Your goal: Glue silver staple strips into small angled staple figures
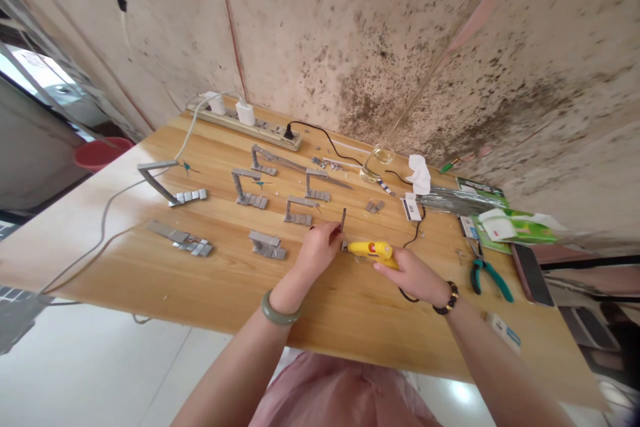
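My right hand [414, 273] is wrapped round the handle of a yellow hot glue gun [369, 250], its nozzle pointing left. Just left of the nozzle, my left hand [320, 248] pinches a small grey piece, from which a thin grey strip [343, 219] stands upright. The nozzle tip is close to the base of this piece; whether it touches, I cannot tell. Several small grey bent structures stand left of my hands, among them one with a short arm [299, 211], a low one [267, 244] and a tall slanted one [159, 180]. A flat grey piece [181, 238] lies at the left.
At the back stand a power strip [245, 121] with plugs and a clear glass [373, 165]. On the right are teal-handled pliers [493, 278], a phone [533, 273], a green tissue pack [520, 225], a bundle of silvery strips [460, 199] and a small box [503, 331]. A white cable [107, 213] crosses the left side.
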### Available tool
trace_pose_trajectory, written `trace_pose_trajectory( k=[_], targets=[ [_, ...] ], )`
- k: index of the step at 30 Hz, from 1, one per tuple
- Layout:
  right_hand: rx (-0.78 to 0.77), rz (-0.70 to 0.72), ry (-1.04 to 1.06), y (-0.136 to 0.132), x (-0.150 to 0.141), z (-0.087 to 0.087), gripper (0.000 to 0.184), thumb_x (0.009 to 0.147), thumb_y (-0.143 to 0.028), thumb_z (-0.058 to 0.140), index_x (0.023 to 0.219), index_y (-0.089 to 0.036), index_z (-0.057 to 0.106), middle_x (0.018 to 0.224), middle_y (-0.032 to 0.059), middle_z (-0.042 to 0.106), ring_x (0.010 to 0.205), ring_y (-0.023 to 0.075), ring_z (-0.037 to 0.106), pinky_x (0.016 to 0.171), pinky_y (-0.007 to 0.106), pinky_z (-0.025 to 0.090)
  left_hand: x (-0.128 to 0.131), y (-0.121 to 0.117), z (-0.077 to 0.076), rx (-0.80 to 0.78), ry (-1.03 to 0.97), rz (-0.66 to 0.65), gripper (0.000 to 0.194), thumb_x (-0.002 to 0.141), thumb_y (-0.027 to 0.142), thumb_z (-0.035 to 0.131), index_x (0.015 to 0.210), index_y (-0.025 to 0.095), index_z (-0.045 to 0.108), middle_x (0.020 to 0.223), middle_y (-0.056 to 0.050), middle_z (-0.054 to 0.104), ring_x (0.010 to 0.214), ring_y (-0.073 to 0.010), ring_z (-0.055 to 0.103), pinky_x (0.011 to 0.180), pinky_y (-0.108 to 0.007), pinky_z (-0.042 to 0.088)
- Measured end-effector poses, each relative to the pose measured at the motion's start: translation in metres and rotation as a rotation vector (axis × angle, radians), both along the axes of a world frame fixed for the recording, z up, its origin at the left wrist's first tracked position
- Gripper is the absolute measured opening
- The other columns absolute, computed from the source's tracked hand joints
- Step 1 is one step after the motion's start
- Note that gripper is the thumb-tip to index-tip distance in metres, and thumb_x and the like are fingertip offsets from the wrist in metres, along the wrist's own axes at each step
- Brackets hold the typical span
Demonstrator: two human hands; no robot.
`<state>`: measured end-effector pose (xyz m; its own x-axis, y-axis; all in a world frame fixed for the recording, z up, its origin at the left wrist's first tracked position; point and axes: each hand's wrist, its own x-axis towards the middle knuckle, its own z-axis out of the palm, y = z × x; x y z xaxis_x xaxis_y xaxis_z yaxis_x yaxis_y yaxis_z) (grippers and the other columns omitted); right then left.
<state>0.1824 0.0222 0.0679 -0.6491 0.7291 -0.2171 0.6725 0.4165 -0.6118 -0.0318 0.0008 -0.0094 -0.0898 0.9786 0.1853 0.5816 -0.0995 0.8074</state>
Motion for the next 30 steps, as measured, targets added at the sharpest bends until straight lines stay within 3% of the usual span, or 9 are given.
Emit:
trace_pose_trajectory(
  k=[30],
  targets=[
    [0.023,-0.060,0.004,0.0005,0.0035,-0.0077,0.025,0.088,-0.035,0.050,0.099,-0.015,0.062,0.094,0.0083,0.070,0.082,0.0224,0.063,0.074,0.031,0.047,0.0004,0.0008,-0.0020,0.002,-0.028,-0.001,0.015,0.083,0.015,0.057,0.096,0.017,0.065,0.089,-0.006,0.070,0.078,-0.0175,0.064,0.072,-0.027,0.047]
  ],
)
